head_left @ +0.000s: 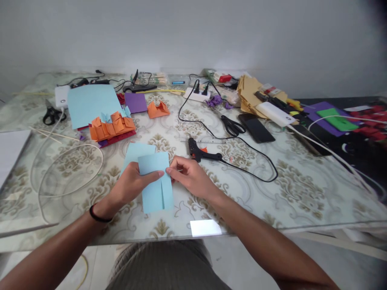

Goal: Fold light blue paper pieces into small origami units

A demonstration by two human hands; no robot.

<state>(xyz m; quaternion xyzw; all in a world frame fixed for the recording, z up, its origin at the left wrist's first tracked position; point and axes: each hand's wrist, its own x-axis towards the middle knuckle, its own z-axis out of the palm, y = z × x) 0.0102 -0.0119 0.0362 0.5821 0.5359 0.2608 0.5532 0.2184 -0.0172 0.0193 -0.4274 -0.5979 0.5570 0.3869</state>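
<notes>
Head view: the left hand (134, 183) pinches folded light-blue paper (152, 195) over the patterned tablecloth (302, 197), thumb across its face, apparently to steady it; the right hand (193, 177) grasps its right edge between thumb and fingers, presumably controlling the fold. Another blue sheet (134, 152) lies partly behind. Beyond, the hot-glue gun (195, 151) and cord (266, 181) could hinder rightward reach.

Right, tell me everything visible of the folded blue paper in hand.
The folded blue paper looks matte and rectangular, held over the patterned tabletop, long sides pointing forward, a narrow dark gap beside its right flap. The left hand grips its left side, thumb across the front; the right hand pinches its right edge.
</notes>
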